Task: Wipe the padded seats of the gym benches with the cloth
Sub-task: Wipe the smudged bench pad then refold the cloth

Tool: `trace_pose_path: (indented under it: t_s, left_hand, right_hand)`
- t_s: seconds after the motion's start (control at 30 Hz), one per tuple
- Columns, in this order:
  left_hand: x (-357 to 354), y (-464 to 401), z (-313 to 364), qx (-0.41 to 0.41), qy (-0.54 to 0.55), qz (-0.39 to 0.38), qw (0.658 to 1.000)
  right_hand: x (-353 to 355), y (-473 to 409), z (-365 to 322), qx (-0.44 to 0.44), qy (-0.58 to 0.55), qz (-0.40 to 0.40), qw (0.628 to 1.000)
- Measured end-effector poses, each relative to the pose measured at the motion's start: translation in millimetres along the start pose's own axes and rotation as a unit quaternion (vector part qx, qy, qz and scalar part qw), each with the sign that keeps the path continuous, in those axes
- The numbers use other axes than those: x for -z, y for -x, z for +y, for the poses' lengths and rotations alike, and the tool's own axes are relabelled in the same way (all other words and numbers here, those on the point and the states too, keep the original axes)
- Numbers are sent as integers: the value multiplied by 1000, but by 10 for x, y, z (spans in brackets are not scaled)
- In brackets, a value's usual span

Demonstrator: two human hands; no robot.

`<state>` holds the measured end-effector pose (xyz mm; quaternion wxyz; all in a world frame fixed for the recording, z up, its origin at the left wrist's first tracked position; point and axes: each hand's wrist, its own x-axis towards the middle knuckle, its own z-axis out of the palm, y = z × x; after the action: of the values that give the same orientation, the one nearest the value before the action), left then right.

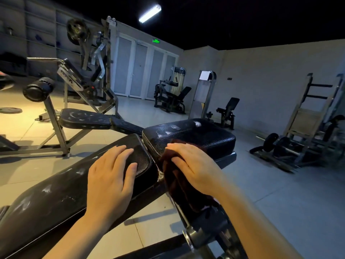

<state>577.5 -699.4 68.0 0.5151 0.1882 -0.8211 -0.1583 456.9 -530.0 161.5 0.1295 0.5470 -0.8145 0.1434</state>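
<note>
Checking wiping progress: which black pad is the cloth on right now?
The square seat pad under the right hand and dark cloth; the long back pad has only the bare left hand.

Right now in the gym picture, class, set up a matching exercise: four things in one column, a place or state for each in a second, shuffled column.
Things:
1. left hand
2. brown cloth
3. weight plate
4. tube light

Places or states:
A. lit, on the ceiling
B. flat on the floor, far left
C. under the right hand, at the gap between pads
D. resting on the long bench pad, fingers spread

Pairs: 1-D, 2-C, 3-B, 4-A
</note>
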Motion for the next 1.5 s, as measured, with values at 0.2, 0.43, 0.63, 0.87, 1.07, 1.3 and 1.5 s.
trace_pose_path:
  t_s: [0.2, 0.43, 0.63, 0.87, 1.07, 1.3, 1.5]
  left_hand:
    - [-79, -7, -60, 12, -67, -13, 998]
    - [-109, -22, -6, 17, -75, -10, 997]
    - [-69, -14, -13, 27, -10, 16, 999]
    - [98, -3, -50, 69, 129, 12, 989]
    - [436, 106, -14, 76, 146, -2, 986]
    - [1068, 144, 55, 342, 247, -200, 884]
    - [1485, 127, 65, 425, 374, -250, 785]
  right_hand:
    - [364, -73, 681, -203, 61, 33, 977]
    - [283, -372, 520, -229, 87, 48, 968]
    - [-265, -392, -361, -49, 67, 70, 994]
    - [-375, -170, -537, -14, -115, 90, 989]
    - [-524, 107, -757, -69, -465, 55, 881]
    - [-737, 222, -1206, -60, -595, 40, 801]
    - [-887, 419, -1576, 33, -508, -21, 860]
